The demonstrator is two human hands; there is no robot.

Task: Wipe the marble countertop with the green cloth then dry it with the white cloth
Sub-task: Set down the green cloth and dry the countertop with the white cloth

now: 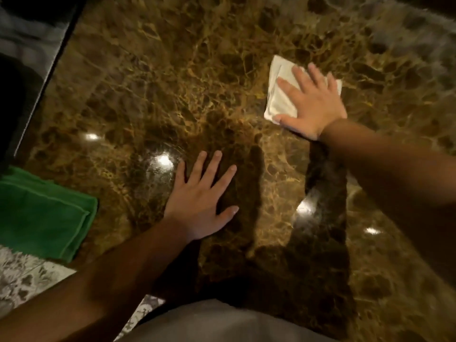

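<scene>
right hand (311, 102): flat, fingers spread, pressing white cloth (277, 95) | left hand (201, 197): flat, empty, on marble countertop (172, 70) | green cloth (42, 213): at countertop's left edge

Looks like a home kitchen or bathroom: polished brown marble table (197, 70), patterned floor tiles (22, 275) past its near-left corner.

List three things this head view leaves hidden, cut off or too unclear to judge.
1. White cloth: its right part is hidden under the right hand pressed flat on it.
2. Green cloth: its left side is cut off by the frame edge.
3. Marble countertop: whether it is wet or dry cannot be told; light glare and motion blur mask the surface. The left hand covers a patch too.
</scene>
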